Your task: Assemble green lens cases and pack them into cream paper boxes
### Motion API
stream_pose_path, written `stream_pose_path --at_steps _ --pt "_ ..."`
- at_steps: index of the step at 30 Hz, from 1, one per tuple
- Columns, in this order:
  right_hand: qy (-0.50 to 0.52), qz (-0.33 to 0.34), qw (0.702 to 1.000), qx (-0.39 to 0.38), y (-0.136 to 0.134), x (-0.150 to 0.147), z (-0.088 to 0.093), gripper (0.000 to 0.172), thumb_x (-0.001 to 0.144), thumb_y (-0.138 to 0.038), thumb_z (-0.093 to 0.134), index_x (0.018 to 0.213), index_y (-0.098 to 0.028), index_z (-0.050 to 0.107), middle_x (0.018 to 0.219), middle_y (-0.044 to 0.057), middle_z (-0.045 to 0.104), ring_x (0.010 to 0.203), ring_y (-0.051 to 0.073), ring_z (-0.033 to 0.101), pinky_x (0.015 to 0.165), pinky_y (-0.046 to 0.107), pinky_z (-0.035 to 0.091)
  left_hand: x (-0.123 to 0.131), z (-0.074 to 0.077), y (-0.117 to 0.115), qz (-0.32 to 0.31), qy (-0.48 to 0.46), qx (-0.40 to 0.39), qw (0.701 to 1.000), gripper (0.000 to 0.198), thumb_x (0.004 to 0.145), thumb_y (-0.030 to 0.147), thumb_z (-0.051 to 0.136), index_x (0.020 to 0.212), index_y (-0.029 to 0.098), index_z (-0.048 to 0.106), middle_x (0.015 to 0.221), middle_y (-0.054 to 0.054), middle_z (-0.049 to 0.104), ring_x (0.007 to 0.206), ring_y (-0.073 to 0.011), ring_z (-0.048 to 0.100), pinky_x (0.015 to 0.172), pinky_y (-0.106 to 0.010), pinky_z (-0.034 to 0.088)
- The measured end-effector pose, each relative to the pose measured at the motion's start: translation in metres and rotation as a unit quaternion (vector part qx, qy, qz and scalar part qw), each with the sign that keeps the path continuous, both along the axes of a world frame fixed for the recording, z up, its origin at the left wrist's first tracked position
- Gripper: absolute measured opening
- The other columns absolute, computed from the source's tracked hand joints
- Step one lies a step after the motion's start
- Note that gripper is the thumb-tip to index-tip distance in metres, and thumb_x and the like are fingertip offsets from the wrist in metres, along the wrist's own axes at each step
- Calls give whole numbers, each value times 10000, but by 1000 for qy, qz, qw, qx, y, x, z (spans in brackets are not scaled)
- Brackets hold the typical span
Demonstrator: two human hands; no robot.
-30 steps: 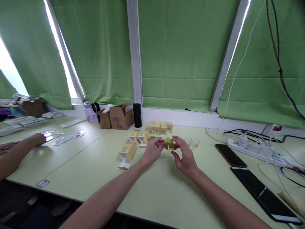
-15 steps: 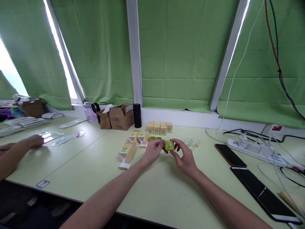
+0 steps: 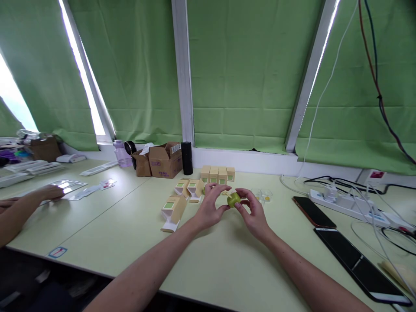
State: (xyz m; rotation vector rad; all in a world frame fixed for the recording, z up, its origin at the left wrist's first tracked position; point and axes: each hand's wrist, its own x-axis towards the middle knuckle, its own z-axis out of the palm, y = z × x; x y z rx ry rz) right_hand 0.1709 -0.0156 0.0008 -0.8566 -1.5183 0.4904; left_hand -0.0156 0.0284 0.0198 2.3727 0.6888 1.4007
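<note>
My left hand (image 3: pixel 210 206) and my right hand (image 3: pixel 254 212) meet over the pale green table (image 3: pixel 130 225), both pinching a small round green object (image 3: pixel 233 199) between their fingertips. Just behind the hands stands a row of small tan boxes with green labels (image 3: pixel 217 174). Several open tan boxes (image 3: pixel 182 195) lie to the left of my left hand. Small clear plastic pieces with yellow dots (image 3: pixel 264 195) lie right of the green object.
A brown cardboard box (image 3: pixel 165 159), a black cylinder (image 3: pixel 186 157) and a purple bottle (image 3: pixel 122 152) stand at the back. Two phones (image 3: pixel 338 234) and a white power strip with cables (image 3: pixel 344 200) lie at right. Another person's hand (image 3: pixel 48 192) rests at far left.
Both hands have shifted slightly away from me with the green object. My left fingers have opened wider over it. The other person's hand at left barely moved.
</note>
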Motion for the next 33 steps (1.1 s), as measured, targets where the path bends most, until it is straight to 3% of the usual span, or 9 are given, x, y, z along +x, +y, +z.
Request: stream_pose_path --at_steps 7,9,12,16,20,24,28,33 --pt "-5 5 1000 1 0 -1 0 361 958 -400 628 1278 -246 567 1171 90 684 1087 234 654 877 390 565 3 2 -4 -23 41 30 998 435 839 111 722 1231 296 675 1273 -76 643 1319 -297 418 1145 -515 364" --pt "-11 -10 1000 5 2 2 -1 329 987 -400 580 1275 -240 568 1156 92 698 1082 234 663 883 398 560 4 2 -2 -26 16 1 1000 433 806 129 772 1202 283 684 1215 -75 665 1287 -293 451 1126 -505 391" --pt "-56 -86 995 18 9 10 -7 286 1003 -360 530 1254 -234 584 1167 102 703 1071 249 655 880 429 554 4 0 5 -9 -45 -78 996 474 757 157 823 1199 273 695 1183 -85 660 1246 -288 507 1077 -477 445" --pt "-211 -204 955 41 20 21 -18 304 969 -224 502 1253 -234 609 1177 109 690 1112 300 589 882 492 540 1 -5 19 -11 -104 -177 979 484 790 213 789 1260 252 683 1253 -104 644 1165 -253 595 1037 -444 479" --pt "-353 -238 902 70 29 24 -28 447 911 -94 491 1324 -230 596 1246 117 667 1153 334 524 930 521 507 -1 -8 24 -76 -155 -243 954 521 819 325 782 1308 216 639 1305 -119 667 1191 -246 623 1031 -412 491" --pt "-417 -275 864 68 32 20 -35 554 871 -94 548 1405 -240 542 1323 150 610 1217 369 480 939 530 478 -1 -6 20 -119 -187 -286 932 574 808 405 801 1316 205 626 1296 -130 689 1194 -250 636 1007 -388 507" --pt "-459 -282 841 37 29 17 -35 484 868 -108 563 1336 -227 582 1367 164 574 1274 385 446 976 528 447 -1 -5 18 -119 -192 -294 929 592 782 427 824 1293 195 638 1291 -136 690 1183 -252 642 993 -375 506" --pt "-460 -270 845 47 25 16 -29 429 873 -80 561 1283 -203 588 1372 141 596 1329 350 434 1043 484 394 -1 -4 17 -118 -195 -292 929 577 781 422 826 1277 196 638 1271 -132 694 1176 -248 639 997 -375 500"
